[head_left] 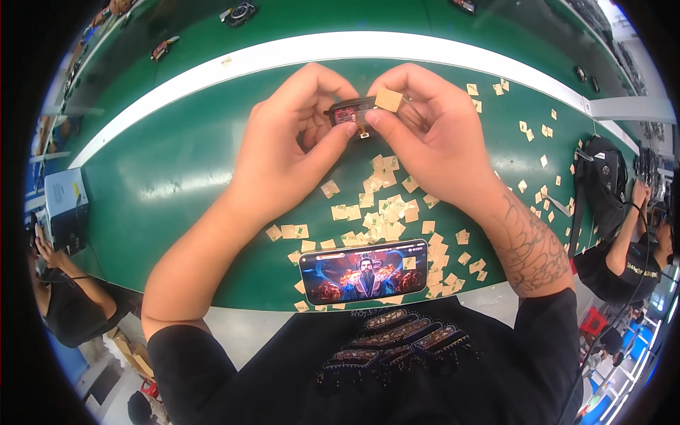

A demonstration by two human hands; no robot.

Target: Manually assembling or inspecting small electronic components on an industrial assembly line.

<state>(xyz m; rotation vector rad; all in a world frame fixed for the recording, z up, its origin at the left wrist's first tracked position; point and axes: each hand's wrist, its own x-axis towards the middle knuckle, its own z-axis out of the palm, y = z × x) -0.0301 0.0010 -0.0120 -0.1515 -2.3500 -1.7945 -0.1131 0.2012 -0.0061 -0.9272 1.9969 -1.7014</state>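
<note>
Both my hands hold a small dark electronic module (346,115) above the green table, its reddish circuit and a small strip facing up. My left hand (290,131) pinches its left side between thumb and fingers. My right hand (443,131) grips the right end, thumb pressed on its face. A tan square piece (389,100) stands by the right index finger; whether it sticks to the finger or the module, I cannot tell. Some thin dark edge shows behind the right thumb, partly hidden. Below, many tan paper squares (386,219) lie scattered.
A phone (363,273) showing a colourful picture lies at the table's near edge, with a tan square on it. A white rail (283,51) crosses beyond my hands. A black backpack (604,170) sits right, a boxy device (66,205) left. Other people work at both sides.
</note>
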